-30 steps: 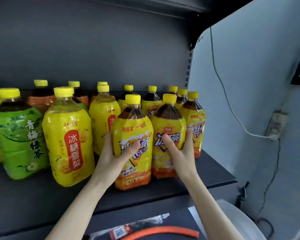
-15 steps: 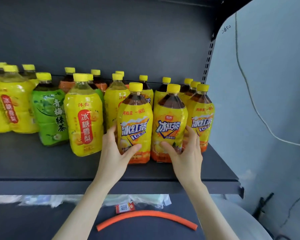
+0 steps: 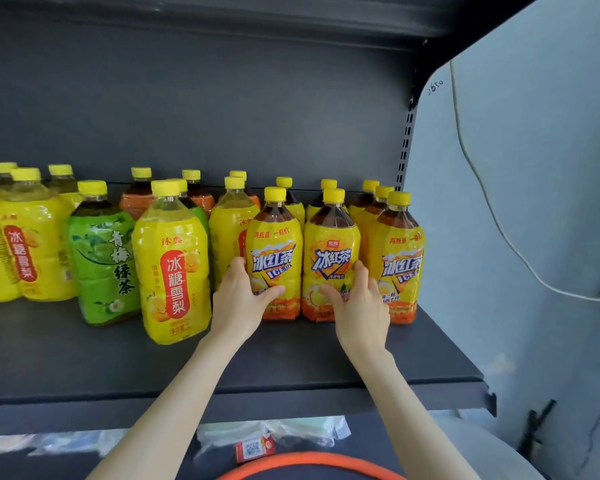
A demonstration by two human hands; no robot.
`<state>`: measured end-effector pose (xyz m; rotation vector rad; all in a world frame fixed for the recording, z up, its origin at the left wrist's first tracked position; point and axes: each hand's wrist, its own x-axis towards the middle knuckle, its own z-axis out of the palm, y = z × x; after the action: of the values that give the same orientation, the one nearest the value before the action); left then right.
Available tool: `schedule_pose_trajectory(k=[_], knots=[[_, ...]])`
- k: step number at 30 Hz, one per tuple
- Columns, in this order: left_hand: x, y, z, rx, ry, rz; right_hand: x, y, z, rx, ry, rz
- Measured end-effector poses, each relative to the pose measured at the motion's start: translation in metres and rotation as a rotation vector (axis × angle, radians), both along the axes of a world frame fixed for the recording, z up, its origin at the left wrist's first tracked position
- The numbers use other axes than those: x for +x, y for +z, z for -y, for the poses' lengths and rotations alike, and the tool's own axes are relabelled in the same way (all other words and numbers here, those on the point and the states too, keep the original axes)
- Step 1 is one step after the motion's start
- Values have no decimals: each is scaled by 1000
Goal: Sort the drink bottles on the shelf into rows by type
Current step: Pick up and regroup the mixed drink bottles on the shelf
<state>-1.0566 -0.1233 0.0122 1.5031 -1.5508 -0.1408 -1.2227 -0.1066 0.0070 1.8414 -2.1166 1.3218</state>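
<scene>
Dark shelf, right end: left hand curls round left tea, right hand round right tea, both gripped low. Tight pack; a hard shove could topple bottles behind.

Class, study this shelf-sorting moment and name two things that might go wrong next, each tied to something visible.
1. The left hand grips the left iced tea bottle and the right hand the middle iced tea bottle, both low down; pushed from there, either may tip into bottles behind.
2. The pear drink bottle stands forward beside the left forearm; a sideways move might knock it over.
</scene>
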Motion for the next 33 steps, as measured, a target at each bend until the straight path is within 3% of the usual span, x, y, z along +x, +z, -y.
schedule_pose_trajectory(k=[5,16,22,33], knots=[[-3,3,6,12,-24,-20,4,6,9,59,-70,-28],[-12,1,14,15,28,-22,4,1,10,-21,-35,41],[-9,-5,13,4,-6,-61,1,0,7,18,-108,-122],[-7,-1,12,-65,-6,23,-2,6,12,58,-80,-221]])
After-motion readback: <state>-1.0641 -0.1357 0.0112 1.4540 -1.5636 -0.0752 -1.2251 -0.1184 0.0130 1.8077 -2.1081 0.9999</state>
